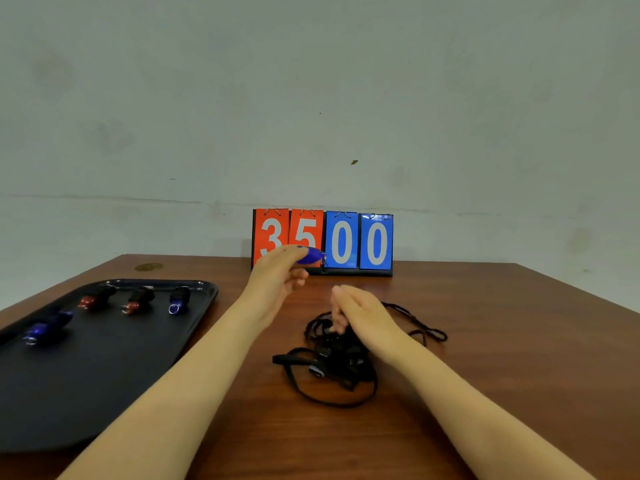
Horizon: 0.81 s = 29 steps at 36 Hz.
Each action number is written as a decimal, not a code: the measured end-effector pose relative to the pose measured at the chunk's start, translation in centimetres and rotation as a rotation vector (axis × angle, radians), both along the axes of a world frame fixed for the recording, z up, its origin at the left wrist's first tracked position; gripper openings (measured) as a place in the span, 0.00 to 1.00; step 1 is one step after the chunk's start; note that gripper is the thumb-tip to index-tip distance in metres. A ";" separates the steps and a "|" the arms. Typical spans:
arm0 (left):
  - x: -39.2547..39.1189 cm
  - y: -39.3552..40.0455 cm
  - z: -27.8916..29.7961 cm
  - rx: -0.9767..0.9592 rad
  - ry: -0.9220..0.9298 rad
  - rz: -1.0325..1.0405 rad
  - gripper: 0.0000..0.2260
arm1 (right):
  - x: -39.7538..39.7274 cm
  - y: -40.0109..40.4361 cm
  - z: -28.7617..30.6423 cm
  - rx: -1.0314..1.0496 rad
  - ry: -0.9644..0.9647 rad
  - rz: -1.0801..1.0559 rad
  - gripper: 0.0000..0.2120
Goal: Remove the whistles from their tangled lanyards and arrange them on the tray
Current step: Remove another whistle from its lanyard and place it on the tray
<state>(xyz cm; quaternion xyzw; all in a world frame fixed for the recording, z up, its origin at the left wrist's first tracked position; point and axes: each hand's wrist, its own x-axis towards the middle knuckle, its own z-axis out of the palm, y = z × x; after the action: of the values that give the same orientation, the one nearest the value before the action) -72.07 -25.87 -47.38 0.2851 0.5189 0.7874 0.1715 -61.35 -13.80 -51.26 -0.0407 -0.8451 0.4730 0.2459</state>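
My left hand (280, 275) is raised above the table and pinches a blue whistle (311, 255) in front of the scoreboard. My right hand (360, 313) rests on the pile of black tangled lanyards (332, 362), with its fingers down among the cords. The black tray (104, 368) lies at the left. On it are several whistles: a blue one (46, 329) near its left edge, two red-and-black ones (97, 297) (138, 299) and a blue-and-black one (179, 299) along the far side.
A flip scoreboard (322, 242) reading 35 and 00 stands at the back of the brown wooden table (502, 341), against a pale wall. A lanyard loop (429, 329) trails out to the right of the pile.
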 end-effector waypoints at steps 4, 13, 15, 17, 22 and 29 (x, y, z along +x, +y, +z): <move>-1.9 -0.3 -1.0 -0.085 0.058 0.080 0.07 | 0.2 1.3 0.7 -0.295 0.097 -0.109 0.15; -2.8 0.3 -3.4 -0.632 0.636 0.137 0.05 | 0.7 2.6 0.8 -0.487 0.131 -0.104 0.11; -2.6 0.5 -3.6 -0.690 0.717 0.112 0.07 | 0.6 2.7 0.7 -0.492 0.119 -0.116 0.11; -2.3 0.4 -3.7 -0.713 0.772 0.080 0.11 | 0.5 2.7 0.5 -0.499 0.120 -0.121 0.11; -2.0 0.3 -3.6 -0.812 0.878 0.046 0.09 | 0.4 2.7 0.2 -0.540 0.124 -0.169 0.11; -1.7 0.2 -3.2 -0.673 0.722 -0.033 0.09 | 0.5 3.4 0.2 -0.570 0.153 -0.256 0.10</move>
<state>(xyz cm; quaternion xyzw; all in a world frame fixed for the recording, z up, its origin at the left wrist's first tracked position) -73.78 -25.66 -50.58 0.4766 0.7663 0.4242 0.0761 -60.88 -10.43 -51.03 -0.1785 -0.6457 0.6575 0.3449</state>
